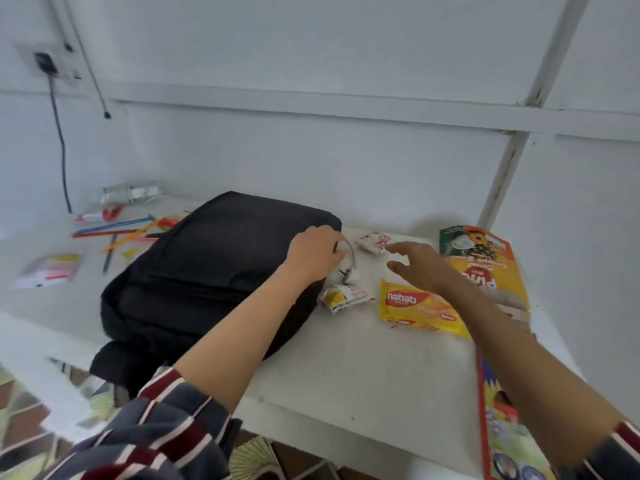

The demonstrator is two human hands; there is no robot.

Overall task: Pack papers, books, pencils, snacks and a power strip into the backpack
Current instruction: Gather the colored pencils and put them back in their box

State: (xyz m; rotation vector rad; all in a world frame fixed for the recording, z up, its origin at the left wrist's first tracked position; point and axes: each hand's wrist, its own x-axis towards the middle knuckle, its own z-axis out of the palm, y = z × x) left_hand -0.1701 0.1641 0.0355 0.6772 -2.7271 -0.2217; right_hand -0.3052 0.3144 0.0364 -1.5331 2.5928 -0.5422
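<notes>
Grips backpack [207,271] edge with curled left hand [315,252], apparently; hovers spread right hand [419,268] just past wafer pack [408,306], lying crosswise under that wrist, nearer it.

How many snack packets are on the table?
3: a yellow wafer pack near the right hand, a yellow-white packet beside the backpack, a red-white packet farther back. Others may be hidden.

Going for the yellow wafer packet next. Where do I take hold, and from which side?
Pinch the near long edge of the yellow wafer packet, coming from above with the right hand, which hovers close by. The packet lies flat on the table, and that edge faces bare tabletop.
</notes>
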